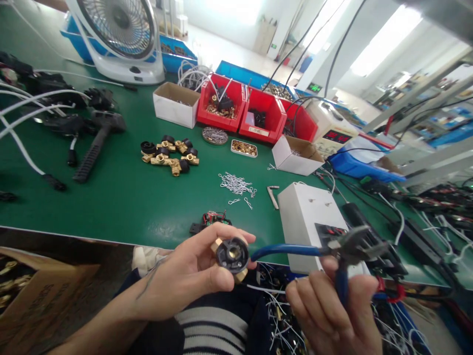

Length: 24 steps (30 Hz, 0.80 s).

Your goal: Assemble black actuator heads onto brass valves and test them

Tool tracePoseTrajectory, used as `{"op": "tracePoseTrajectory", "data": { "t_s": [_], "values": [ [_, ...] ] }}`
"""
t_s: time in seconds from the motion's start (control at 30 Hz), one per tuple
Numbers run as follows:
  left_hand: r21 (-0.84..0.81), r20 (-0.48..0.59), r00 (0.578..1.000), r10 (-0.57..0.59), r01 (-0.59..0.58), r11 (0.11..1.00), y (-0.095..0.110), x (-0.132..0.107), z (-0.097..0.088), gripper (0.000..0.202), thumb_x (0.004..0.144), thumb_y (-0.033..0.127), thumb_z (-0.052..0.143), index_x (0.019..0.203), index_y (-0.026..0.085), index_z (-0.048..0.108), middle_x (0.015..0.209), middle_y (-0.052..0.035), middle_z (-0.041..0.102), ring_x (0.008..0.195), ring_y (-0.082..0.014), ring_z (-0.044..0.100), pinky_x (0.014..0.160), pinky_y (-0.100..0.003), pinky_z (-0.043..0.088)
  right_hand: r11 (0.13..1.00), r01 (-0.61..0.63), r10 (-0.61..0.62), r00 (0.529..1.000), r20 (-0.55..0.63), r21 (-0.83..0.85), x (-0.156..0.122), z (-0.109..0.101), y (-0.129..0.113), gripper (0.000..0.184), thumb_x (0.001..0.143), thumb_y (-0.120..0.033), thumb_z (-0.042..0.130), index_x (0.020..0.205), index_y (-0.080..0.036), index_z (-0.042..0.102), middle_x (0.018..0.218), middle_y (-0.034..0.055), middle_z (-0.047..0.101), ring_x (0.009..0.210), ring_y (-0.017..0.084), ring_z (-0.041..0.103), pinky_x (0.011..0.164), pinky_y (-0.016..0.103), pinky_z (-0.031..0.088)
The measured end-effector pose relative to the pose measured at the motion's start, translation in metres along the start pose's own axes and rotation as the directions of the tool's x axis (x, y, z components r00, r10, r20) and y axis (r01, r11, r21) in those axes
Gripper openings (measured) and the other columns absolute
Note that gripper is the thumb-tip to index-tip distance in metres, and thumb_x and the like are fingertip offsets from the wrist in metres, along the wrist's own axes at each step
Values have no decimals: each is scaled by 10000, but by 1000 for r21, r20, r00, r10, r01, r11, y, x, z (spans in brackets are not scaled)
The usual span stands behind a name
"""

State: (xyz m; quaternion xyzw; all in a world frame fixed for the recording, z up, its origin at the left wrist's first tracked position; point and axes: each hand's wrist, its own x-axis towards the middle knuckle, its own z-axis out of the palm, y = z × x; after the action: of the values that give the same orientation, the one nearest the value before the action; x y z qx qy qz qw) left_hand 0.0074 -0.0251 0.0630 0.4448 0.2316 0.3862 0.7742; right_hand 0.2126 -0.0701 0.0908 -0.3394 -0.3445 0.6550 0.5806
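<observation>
My left hand [192, 273] is closed around a brass fitting with a black round cap [232, 255], held up in front of me near the table's front edge. My right hand [328, 305] grips blue-handled pliers [345, 249], whose jaws point right, above a white box [306, 217]. One blue handle reaches toward the fitting. A thin white wire runs between my hands. On the green table [129, 202] lie a cluster of brass fittings with black caps [170, 155] and a pile of small metal clips [235, 185].
Red bins [240, 111] and open cardboard boxes [175, 103] of parts stand mid-table, a white fan [121, 39] at the back left. Black tools and white cables lie at left. A carton of brass parts [22, 291] sits lower left. Cables and devices crowd the right.
</observation>
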Motion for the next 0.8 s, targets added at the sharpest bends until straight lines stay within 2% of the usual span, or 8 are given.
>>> {"op": "tracePoseTrajectory", "data": {
  "t_s": [0.1, 0.17, 0.27, 0.33, 0.43, 0.53, 0.63, 0.8],
  "values": [
    [61, -135, 989, 62, -54, 997, -1, 1, 6, 336, 793, 327, 783, 1080, 272, 615, 949, 26, 666, 755, -90, 649, 722, -199, 507, 999, -41, 40, 998, 50, 17, -5, 10, 5, 239, 914, -528, 590, 1020, -371, 736, 385, -116, 125, 300, 61, 131, 380, 220, 259],
    [106, -184, 979, 87, -69, 992, -2, 0, 9, 338, 797, 242, 775, 1092, 273, 613, 821, 55, 645, 708, -72, 623, 684, -165, 498, 994, 51, -60, 994, 92, 96, -3, 16, 16, 286, 912, -587, 550, 1064, -418, 725, 357, -113, 150, 260, 70, 148, 329, 217, 261],
    [150, -183, 980, 81, -53, 987, -4, -3, 10, 372, 828, 227, 744, 1157, 304, 591, 899, 41, 669, 809, -97, 673, 778, -192, 541, 938, 262, -280, 959, 50, 225, 2, 22, 30, 345, 951, -636, 404, 1078, -493, 691, 277, -131, 97, 186, 77, 95, 257, 200, 227],
    [216, -174, 980, 97, -58, 975, -4, -6, 9, 383, 854, 247, 720, 1196, 329, 570, 1046, 20, 655, 867, -106, 684, 841, -215, 553, 951, 286, -291, 956, 25, 116, 3, 23, 31, 286, 948, -601, 457, 1035, -482, 702, 260, -127, 188, 181, 76, 178, 277, 196, 270],
    [365, -161, 971, 176, -107, 925, -5, -7, 8, 398, 890, 254, 674, 1243, 383, 544, 1265, -1, 539, 1076, -143, 624, 890, -221, 551, 950, 187, -199, 980, -21, -250, -2, 22, 27, 245, 866, -535, 649, 1053, -391, 714, 434, -49, 555, 341, 113, 480, 388, 228, 379],
    [508, -136, 953, 272, -168, 845, -7, -7, 7, 436, 905, 232, 649, 1271, 430, 521, 1321, 4, 466, 1346, -185, 408, 999, -236, 502, 882, 122, -181, 980, -87, -456, -6, 22, 27, 312, 847, -538, 675, 1044, -299, 711, 521, -20, 622, 422, 121, 536, 434, 232, 388],
    [556, -129, 938, 321, -200, 807, -7, -6, 7, 445, 912, 243, 640, 1288, 436, 500, 1332, 6, 439, 1366, -175, 364, 1045, -239, 464, 858, 71, -136, 987, -91, -509, -5, 24, 28, 306, 892, -523, 627, 918, -230, 711, 515, -18, 606, 420, 101, 524, 441, 216, 395],
    [603, -112, 919, 378, -239, 761, -8, -6, 5, 439, 884, 311, 682, 1272, 413, 503, 1280, 7, 466, 1276, -170, 439, 1023, -237, 449, 902, -240, 150, 954, -260, -359, -1, 32, 24, 387, 852, -566, 641, 836, -180, 622, 490, -22, 591, 350, 61, 449, 352, 146, 306]
  ]
}}
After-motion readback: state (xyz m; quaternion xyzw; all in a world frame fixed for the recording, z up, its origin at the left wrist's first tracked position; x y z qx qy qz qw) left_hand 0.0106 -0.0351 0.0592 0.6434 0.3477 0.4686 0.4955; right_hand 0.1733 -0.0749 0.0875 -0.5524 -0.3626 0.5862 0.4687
